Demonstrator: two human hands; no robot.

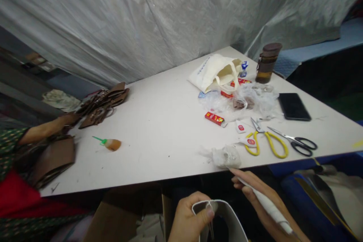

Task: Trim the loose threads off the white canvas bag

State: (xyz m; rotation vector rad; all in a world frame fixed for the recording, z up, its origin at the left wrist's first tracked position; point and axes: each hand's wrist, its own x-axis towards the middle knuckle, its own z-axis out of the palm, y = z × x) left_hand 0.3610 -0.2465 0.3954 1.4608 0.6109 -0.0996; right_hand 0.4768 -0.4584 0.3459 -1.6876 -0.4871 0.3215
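Note:
My left hand (188, 217) is closed on the rim of a bent white strip of material (227, 215), thumb pinching it, below the table's near edge. My right hand (255, 196) is closed around a slim white tube-like tool (268, 206) whose tip points up toward the table edge, just beside a crumpled white wad (225, 155). Both hands sit low, in front of the white table (159, 121).
On the table lie yellow-handled scissors (268, 141), black-handled scissors (297, 143), a black phone (293, 106), a red box (214, 118), a cream tote bag (218, 72), a brown cup (268, 63), a glue bottle (110, 143). Another person's arm (45, 128) reaches brown leather pieces (103, 104) at left.

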